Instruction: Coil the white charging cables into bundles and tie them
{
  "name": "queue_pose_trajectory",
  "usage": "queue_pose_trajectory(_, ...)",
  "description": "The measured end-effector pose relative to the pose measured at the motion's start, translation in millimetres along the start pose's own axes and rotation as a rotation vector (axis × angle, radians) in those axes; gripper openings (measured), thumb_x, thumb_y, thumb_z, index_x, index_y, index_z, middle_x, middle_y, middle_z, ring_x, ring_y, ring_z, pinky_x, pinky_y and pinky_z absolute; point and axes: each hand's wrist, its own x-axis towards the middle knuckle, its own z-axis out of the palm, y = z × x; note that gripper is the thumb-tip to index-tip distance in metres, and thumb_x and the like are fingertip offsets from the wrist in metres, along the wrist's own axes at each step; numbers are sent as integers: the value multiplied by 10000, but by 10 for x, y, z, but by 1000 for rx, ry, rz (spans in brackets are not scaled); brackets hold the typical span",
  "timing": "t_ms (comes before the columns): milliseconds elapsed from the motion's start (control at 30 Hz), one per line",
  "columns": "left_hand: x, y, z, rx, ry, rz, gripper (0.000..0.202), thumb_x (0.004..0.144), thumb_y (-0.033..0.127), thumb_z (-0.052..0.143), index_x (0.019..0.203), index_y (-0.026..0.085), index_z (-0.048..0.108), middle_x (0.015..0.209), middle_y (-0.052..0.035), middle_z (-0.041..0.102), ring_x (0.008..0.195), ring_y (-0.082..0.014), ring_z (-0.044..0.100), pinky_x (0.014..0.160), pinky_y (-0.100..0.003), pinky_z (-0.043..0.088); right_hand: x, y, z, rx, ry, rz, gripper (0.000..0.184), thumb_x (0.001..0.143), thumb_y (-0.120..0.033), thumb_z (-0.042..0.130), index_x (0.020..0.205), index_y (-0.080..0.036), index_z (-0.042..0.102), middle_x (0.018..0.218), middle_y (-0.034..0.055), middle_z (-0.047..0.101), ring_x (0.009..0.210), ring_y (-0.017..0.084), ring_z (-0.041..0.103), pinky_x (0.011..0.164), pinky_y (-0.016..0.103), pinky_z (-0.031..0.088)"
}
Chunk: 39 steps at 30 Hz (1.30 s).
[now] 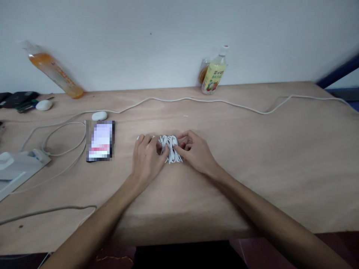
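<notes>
A bundle of coiled white cable lies on the wooden table in the middle. My left hand rests against its left side, with fingers curled and pinching the coils. On the other side my right hand grips the bundle with thumb and fingers closed on it. Both hands hold the bundle low on the tabletop.
A phone with a lit screen lies left of my hands. A long white cord runs across the back of the table. Two drink bottles stand by the wall. A white power strip with cables sits far left.
</notes>
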Motion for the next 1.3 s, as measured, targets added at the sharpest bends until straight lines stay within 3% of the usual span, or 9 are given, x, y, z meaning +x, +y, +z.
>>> queue_pose_trajectory(267,-21,30,-21,9,23,11,258,963,386,645,745,249,664,780,-79,695,897,-316,632,900,-491,542,-16,-17,-37,-38,-6,-24,300,790,-295,758,1053,-236,627,848,-1,697,743,192,690,633,305,519)
queue_pose_trajectory(533,-32,77,-34,17,3,-22,208,922,322,635,731,248,670,805,-100,731,916,-326,627,908,-497,537,-26,-12,-34,-29,-13,-1,264,821,-312,759,1045,-234,643,817,4,699,697,189,666,592,301,502)
queue_pose_trajectory(833,-5,-9,-179,76,154,-132,202,925,334,627,737,259,637,793,-90,716,923,-333,642,871,-488,523,-14,1,-5,-3,0,4,248,820,-289,757,1033,-233,643,807,-6,687,681,181,653,571,291,487)
queue_pose_trajectory(1100,-44,-88,-277,273,103,-119,249,936,403,589,769,239,677,852,-182,738,1003,-438,634,878,-571,480,-18,-4,1,-11,4,10,259,818,-301,758,1037,-232,638,809,-11,689,693,180,654,584,291,481)
queue_pose_trajectory(1233,-54,-79,-292,296,69,-118,241,946,401,571,807,234,677,850,-188,740,984,-442,628,866,-568,467,-16,0,-9,-15,0,17,270,818,-304,756,1050,-235,637,824,-6,696,691,180,656,585,293,479)
queue_pose_trajectory(1300,-46,-64,-303,273,108,-131,226,947,424,600,848,236,677,864,-171,742,987,-420,633,876,-548,471,-13,0,-11,-23,2,14,274,815,-300,755,1053,-234,636,831,-4,699,690,179,655,586,293,477)
